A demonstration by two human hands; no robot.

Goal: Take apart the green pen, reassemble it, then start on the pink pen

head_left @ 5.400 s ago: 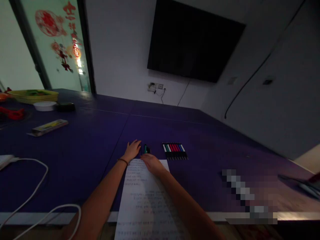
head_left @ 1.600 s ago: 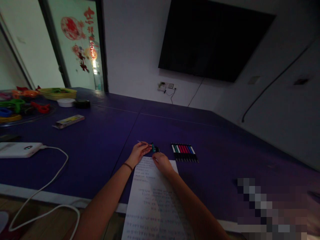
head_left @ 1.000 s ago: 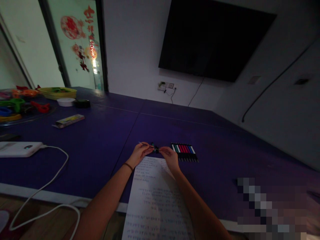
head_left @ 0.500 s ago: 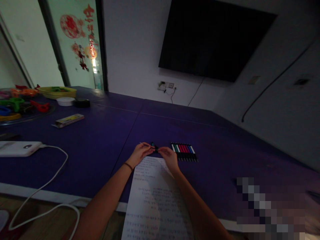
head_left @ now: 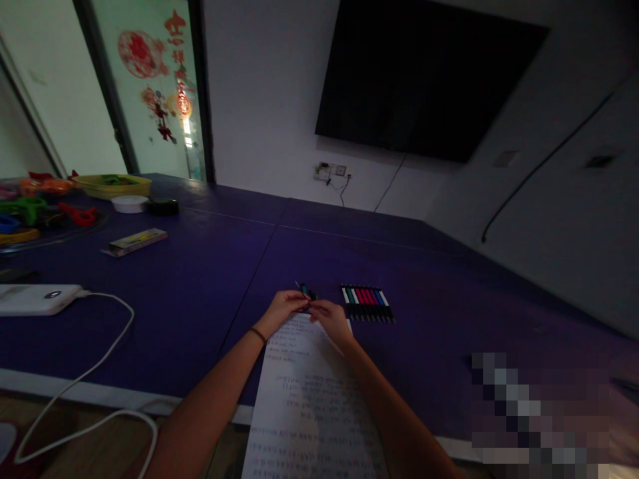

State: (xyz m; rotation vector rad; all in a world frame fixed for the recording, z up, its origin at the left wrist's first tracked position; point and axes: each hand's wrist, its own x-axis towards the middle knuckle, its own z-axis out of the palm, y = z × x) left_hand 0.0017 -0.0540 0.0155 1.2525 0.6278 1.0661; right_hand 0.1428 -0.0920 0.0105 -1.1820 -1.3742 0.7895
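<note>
My left hand (head_left: 286, 307) and my right hand (head_left: 329, 317) meet over the far end of a written sheet of paper (head_left: 309, 399), fingertips pinched close together. A thin stick-like piece (head_left: 298, 286), perhaps a pen refill, rises from between the left fingers. What the right fingertips pinch is too small to make out. Just beyond the hands lie small dark and green pen parts (head_left: 312, 295), partly hidden by the fingers. To the right of my right hand is a neat row of pens (head_left: 368, 304) with white, green, red and blue barrels and black lower halves.
On the purple table (head_left: 210, 266) at left are a white power bank (head_left: 40, 299) with a cable (head_left: 112, 352), a small box (head_left: 137, 242), tape rolls (head_left: 130, 203), a yellow basket (head_left: 112, 186) and colourful scissors-like items (head_left: 30, 209). A pixelated patch covers the right front.
My right hand has moved left, closing up to my left hand. The thin piece, earlier lying nearly level between both hands, now tilts upward at the left fingers.
</note>
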